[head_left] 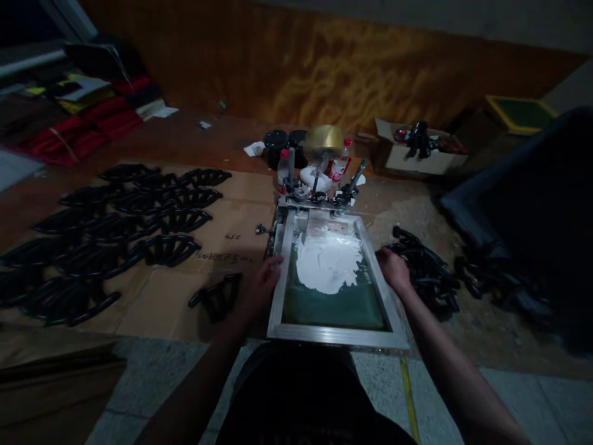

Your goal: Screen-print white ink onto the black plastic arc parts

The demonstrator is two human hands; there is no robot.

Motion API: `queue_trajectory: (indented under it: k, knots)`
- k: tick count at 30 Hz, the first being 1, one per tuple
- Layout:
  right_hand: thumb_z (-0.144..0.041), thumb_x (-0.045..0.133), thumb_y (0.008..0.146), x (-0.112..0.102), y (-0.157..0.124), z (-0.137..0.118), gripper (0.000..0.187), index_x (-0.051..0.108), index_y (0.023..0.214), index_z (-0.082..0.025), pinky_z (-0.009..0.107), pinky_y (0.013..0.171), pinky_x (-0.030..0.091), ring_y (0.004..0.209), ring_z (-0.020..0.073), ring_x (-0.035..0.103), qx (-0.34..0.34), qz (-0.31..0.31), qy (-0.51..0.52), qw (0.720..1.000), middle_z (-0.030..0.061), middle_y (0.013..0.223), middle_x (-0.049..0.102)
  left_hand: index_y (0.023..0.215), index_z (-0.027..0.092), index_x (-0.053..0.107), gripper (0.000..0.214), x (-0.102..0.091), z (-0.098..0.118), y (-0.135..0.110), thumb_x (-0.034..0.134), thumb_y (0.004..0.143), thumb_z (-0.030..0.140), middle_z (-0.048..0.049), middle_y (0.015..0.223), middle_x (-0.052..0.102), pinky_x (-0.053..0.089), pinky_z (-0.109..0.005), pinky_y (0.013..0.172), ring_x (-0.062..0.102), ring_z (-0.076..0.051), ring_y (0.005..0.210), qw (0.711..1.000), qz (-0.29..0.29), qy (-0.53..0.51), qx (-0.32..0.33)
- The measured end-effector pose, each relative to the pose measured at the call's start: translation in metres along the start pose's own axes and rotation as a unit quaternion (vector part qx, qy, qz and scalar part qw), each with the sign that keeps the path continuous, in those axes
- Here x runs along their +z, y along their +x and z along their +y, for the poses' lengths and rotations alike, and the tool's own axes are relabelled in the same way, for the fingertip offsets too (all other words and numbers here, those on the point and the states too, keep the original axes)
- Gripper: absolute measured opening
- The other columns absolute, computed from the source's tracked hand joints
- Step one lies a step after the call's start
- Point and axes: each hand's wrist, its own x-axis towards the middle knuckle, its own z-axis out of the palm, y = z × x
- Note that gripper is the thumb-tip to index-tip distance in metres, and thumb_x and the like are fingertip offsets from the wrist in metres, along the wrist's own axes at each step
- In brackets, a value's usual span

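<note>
A screen printing frame with a metal border lies in front of me, clamped at its far end. Thick white ink covers much of its green mesh. My left hand is at the frame's left side, fingers curled inward; whatever they hold is too dark to make out. On the opposite side, my right hand has its fingers bent at the frame's edge, partly hidden, beside a heap of black curved tubes. One finned black piece rests left of my left hand.
Rows of black curved pieces cover the cardboard at left. Behind the frame stand clamps, bottles, dark jars and a roll of tape. An open carton is at back right.
</note>
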Motion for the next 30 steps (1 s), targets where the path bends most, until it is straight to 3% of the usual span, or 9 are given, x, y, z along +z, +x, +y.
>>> queue_trajectory:
  k: [2, 6, 9, 11, 16, 19, 24, 27, 30]
  knots:
    - [-0.023, 0.045, 0.101, -0.011, 0.012, -0.011, 0.033, 0.06, 0.128, -0.013, 0.04, 0.089, 0.053, 0.11, 0.026, 0.062, 0.01, 0.063, 0.015, 0.998, 0.019, 0.121, 0.063, 0.144, 0.017, 0.048, 0.065, 0.006, -0.024, 0.001, 0.054, 0.087, 0.048, -0.0046, 0.084, 0.07, 0.052, -0.033, 0.068, 0.063, -0.021, 0.074, 0.999, -0.02, -0.002, -0.031]
    - [-0.03, 0.068, 0.087, -0.02, 0.03, -0.08, 0.067, 0.043, 0.147, -0.011, 0.047, 0.105, 0.043, 0.135, 0.0351, 0.041, -0.162, 0.143, 0.037, 0.976, 0.0226, 0.152, 0.038, 0.151, 0.016, 0.041, 0.071, 0.014, -0.058, 0.012, 0.055, 0.088, 0.046, -0.0079, 0.094, 0.071, 0.053, -0.035, 0.077, 0.066, -0.023, 0.082, 0.999, -0.026, 0.018, -0.04]
    - [-0.025, 0.066, 0.087, -0.014, 0.027, -0.127, 0.045, 0.057, 0.129, -0.01, 0.043, 0.098, 0.045, 0.118, 0.0331, 0.053, -0.238, 0.031, -0.022, 0.971, 0.0202, 0.132, 0.057, 0.152, 0.016, 0.039, 0.071, 0.016, -0.069, 0.019, 0.054, 0.089, 0.047, -0.0109, 0.106, 0.072, 0.052, -0.038, 0.087, 0.067, -0.025, 0.094, 0.998, -0.04, 0.013, -0.036]
    - [-0.018, 0.058, 0.089, -0.006, 0.015, -0.138, 0.024, 0.065, 0.111, -0.013, 0.036, 0.088, 0.047, 0.102, 0.0281, 0.059, -0.247, -0.053, -0.049, 0.966, 0.0148, 0.11, 0.067, 0.153, 0.015, 0.037, 0.073, 0.017, -0.072, 0.02, 0.053, 0.09, 0.048, -0.0114, 0.108, 0.072, 0.053, -0.038, 0.086, 0.068, -0.025, 0.094, 0.998, -0.055, 0.001, -0.041]
    - [-0.011, 0.054, 0.083, 0.004, -0.022, -0.115, 0.021, 0.068, 0.098, -0.016, 0.03, 0.083, 0.044, 0.095, 0.0224, 0.061, -0.367, -0.135, -0.048, 0.919, 0.0105, 0.1, 0.07, 0.148, 0.015, 0.043, 0.068, 0.017, -0.075, 0.02, 0.054, 0.089, 0.048, -0.0105, 0.105, 0.072, 0.053, -0.038, 0.085, 0.068, -0.024, 0.092, 0.998, -0.049, 0.001, -0.039]
    - [-0.007, 0.057, 0.077, -0.003, -0.024, -0.106, 0.025, 0.069, 0.096, -0.018, 0.029, 0.082, 0.044, 0.094, 0.0213, 0.062, -0.436, -0.18, -0.03, 0.881, 0.0082, 0.098, 0.07, 0.145, 0.015, 0.047, 0.067, 0.018, -0.074, 0.02, 0.055, 0.088, 0.05, -0.0103, 0.1, 0.074, 0.054, -0.04, 0.084, 0.069, -0.026, 0.091, 0.998, -0.041, -0.005, -0.038]
    - [-0.013, 0.056, 0.083, 0.008, -0.024, -0.109, 0.021, 0.07, 0.098, -0.017, 0.032, 0.083, 0.047, 0.094, 0.0232, 0.062, -0.37, -0.105, -0.016, 0.923, 0.0104, 0.097, 0.072, 0.141, 0.012, 0.051, 0.07, 0.018, -0.068, 0.018, 0.06, 0.084, 0.05, -0.0122, 0.103, 0.073, 0.054, -0.037, 0.079, 0.068, -0.026, 0.09, 0.999, -0.023, -0.026, -0.033]
    - [-0.01, 0.053, 0.083, 0.025, -0.041, -0.099, 0.033, 0.069, 0.111, -0.016, 0.036, 0.088, 0.048, 0.102, 0.0241, 0.062, -0.404, -0.08, 0.019, 0.911, 0.0143, 0.112, 0.07, 0.142, 0.012, 0.05, 0.07, 0.019, -0.067, 0.017, 0.059, 0.084, 0.051, -0.0078, 0.088, 0.071, 0.053, -0.035, 0.071, 0.066, -0.023, 0.077, 0.999, -0.015, -0.02, -0.044]
    - [-0.011, 0.054, 0.083, 0.027, -0.045, -0.094, 0.033, 0.07, 0.112, -0.017, 0.033, 0.084, 0.05, 0.098, 0.023, 0.065, -0.422, -0.104, 0.046, 0.899, 0.0112, 0.108, 0.072, 0.141, 0.012, 0.051, 0.073, 0.018, -0.064, 0.017, 0.061, 0.082, 0.052, -0.0063, 0.082, 0.069, 0.051, -0.034, 0.068, 0.064, -0.022, 0.074, 0.999, -0.016, -0.022, -0.046]
